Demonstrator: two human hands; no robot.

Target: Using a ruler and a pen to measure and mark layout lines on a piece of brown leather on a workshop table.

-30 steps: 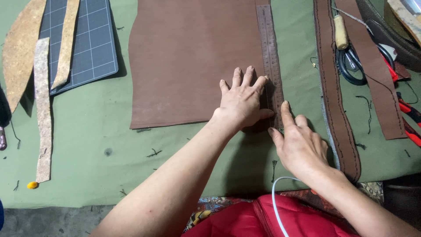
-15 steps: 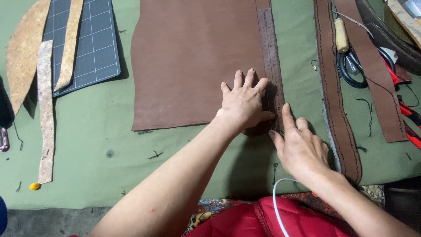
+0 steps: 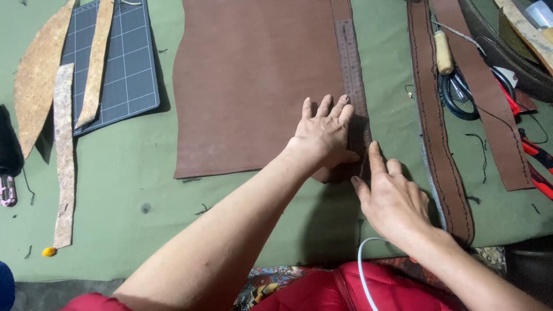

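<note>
Flat and spread, the left hand (image 3: pixel 324 133) has no closed grip, only its palm pinning the metal ruler (image 3: pixel 352 86) along the right edge of the brown leather sheet (image 3: pixel 253 86). Right hand (image 3: pixel 391 196) rests open, forefinger at the ruler's near end; firm, even pressure should keep it from sliding on the green surface (image 3: pixel 138 201)

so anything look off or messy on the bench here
Mostly tidy. The left hand presses flat on the brown leather sheet beside the ruler, and the right hand points at its lower edge. Loose thread scraps lie scattered on the green mat, and a small yellow bit sits near its front edge.
</note>
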